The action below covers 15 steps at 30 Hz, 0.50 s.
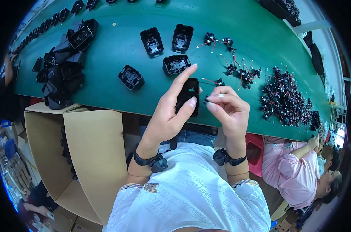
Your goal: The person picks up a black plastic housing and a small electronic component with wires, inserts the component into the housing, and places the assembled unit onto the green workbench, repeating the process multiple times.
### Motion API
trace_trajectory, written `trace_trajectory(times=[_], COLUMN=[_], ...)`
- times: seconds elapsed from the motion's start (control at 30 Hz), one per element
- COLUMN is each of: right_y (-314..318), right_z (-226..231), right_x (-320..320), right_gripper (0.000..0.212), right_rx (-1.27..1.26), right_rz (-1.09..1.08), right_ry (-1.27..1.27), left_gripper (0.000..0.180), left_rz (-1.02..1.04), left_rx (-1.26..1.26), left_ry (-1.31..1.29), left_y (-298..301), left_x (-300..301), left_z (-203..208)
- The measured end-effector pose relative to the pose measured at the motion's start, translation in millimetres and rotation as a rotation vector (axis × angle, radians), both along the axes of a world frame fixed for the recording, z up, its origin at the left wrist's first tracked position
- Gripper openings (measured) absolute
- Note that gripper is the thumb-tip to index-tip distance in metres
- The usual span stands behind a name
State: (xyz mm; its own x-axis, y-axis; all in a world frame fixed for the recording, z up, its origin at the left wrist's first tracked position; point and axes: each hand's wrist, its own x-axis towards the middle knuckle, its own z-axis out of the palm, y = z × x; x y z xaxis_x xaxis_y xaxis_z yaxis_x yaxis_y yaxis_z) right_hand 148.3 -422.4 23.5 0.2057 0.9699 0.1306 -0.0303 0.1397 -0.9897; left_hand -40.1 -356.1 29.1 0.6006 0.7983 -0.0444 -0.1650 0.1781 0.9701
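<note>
My left hand (168, 103) is wrapped around a black plastic housing (193, 86), tilted up over the table's near edge, its thumb on the front rim. Close beside it, my right hand (232, 110) pinches a small black part (206, 99) between thumb and fingertips; the fingers hide most of it. Just beyond my hands lies a housing (176, 64) on the green table (109, 58), with more open housings (151, 41) around it. A small black part with red wires (220, 82) rests near my right fingers, and several similar wired parts (245, 75) lie farther right.
A heap of black housings (63, 73) stands at the left, and a large pile of wired parts (287, 100) at the right. An open cardboard box (92, 154) is below the table edge. A person in pink (291, 170) sits at the right beside a red stool (254, 150).
</note>
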Motion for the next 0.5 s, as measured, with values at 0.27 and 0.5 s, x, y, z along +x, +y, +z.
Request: trace_trajectory(times=[0.27, 0.5], right_y=[-5.9, -2.2], right_z=[0.5, 14.6], right_x=[-3.2, -2.0], right_gripper=[0.018, 0.015], right_rx=[-0.023, 0.199], right_rz=[-0.036, -0.041], right_ry=[0.375, -0.495], left_gripper=[0.102, 0.094], left_rz=[-0.035, 0.094], left_rx=[0.266, 0.441], left_ry=[0.077, 0.311], left_y=[-4.1, -2.7], left_x=[-2.7, 0.5], left_z=[-8.9, 0.4])
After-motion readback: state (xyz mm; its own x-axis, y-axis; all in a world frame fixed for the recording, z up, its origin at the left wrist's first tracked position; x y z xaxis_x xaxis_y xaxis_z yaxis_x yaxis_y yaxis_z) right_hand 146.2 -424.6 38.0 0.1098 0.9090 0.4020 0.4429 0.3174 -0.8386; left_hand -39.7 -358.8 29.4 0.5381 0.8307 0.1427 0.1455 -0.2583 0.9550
